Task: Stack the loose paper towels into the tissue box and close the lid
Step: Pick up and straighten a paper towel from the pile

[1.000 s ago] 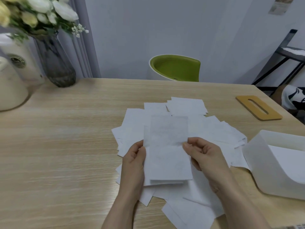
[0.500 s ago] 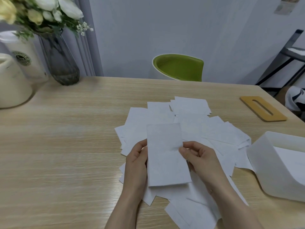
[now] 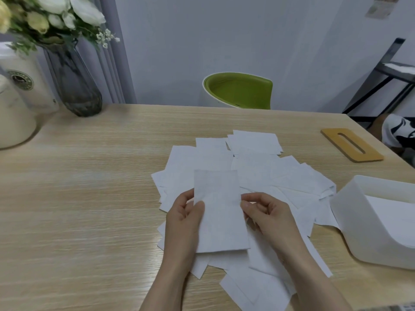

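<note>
Left hand and right hand both pinch one folded paper towel by its edges

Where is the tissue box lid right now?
In the head view the wooden slotted lid lies flat on the table at far right, beyond the open white tissue box and right of the loose paper towels.

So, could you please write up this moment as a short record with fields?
held item: folded paper towel, lifted above the pile
left hand: pinches the towel's left edge
right hand: pinches the towel's right edge
loose towels: scattered on the table
tissue box: open, white, at the right
lid: wooden, slotted, lying apart from the box
</note>
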A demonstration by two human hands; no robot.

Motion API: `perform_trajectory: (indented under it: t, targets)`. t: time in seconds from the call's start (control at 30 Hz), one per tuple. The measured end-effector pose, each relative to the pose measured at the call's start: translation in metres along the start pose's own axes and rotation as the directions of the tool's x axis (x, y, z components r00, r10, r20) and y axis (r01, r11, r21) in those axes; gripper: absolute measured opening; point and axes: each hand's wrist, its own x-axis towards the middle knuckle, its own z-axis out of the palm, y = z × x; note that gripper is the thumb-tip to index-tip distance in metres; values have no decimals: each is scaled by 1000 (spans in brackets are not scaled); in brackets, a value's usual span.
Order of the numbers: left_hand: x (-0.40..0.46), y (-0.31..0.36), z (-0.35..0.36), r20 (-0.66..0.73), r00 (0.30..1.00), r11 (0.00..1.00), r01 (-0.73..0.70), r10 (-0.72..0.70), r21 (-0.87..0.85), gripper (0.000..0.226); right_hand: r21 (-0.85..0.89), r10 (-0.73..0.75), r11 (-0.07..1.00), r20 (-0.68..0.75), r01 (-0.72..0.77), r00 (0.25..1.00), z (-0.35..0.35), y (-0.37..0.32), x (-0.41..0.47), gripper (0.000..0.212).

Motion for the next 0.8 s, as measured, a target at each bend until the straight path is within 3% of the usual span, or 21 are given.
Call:
perform_trajectory:
  t: [0.1,0.23,0.57,0.8]
  targets:
    - [-1,1,-1,-30,999,1000,-21,21,-5,20,-89,-16,996,-97,7,995,-16,1,2,13]
    - [0,0,0,-64,998,1000,-23,23,-11,21,-396,-87,918,-191,4,978,-46,5,0,15]
    - [3,-6,0,-82,996,999,-20,23,33,23,-676,42,737,25,-14,999,-72,2,-16,32]
    - [5,-9,-1,-107,994,999,-17,20,31,26,-679,43,733,96,34,994,-70,7,-21,26]
